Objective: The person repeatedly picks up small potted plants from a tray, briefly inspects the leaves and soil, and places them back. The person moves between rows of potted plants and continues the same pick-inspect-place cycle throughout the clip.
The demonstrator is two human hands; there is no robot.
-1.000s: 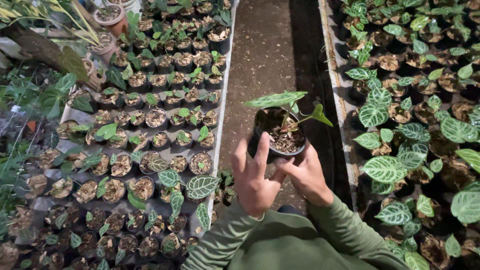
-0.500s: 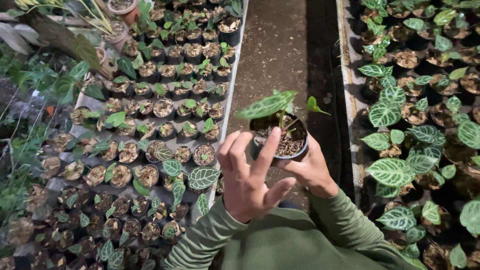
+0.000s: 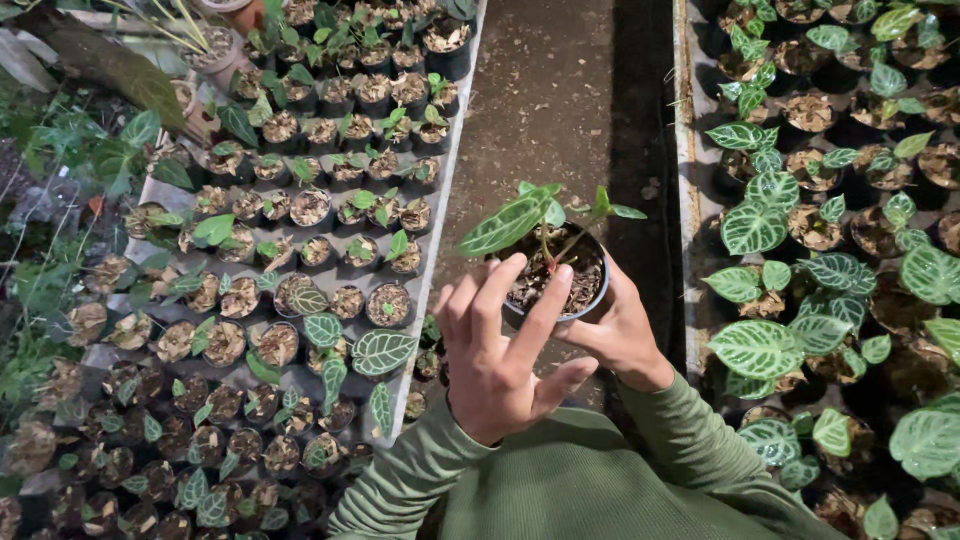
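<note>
— Black plastic, that small pot [image 3: 560,280]?

— Yes, a little black pot with bark-like chips inside and a young plant [image 3: 540,222] growing from it. The plant has one long striped green leaf leaning to the left and a few smaller leaves on the right.

— Where is it?

— Held up above the brown dirt path [image 3: 560,100] that runs between the two beds of pots, close to the person's chest.

— Who has hold of it?

— The right hand [image 3: 620,335] is wrapped around its far side and bottom, fingers closed on the wall. The left hand [image 3: 500,355] is at the near rim with its fingers spread apart, the fingertips touching the rim and the chips; it is not clamped around the pot.

— And around them?

— Green sleeves [image 3: 560,480] on both arms. To the left, a tray of small pots [image 3: 330,250] in rows, many with seedlings, some with white-veined leaves. To the right, a bed of bigger plants [image 3: 800,300] with dark green leaves and bright white veins, behind a pale edge [image 3: 682,150] along the path.
</note>
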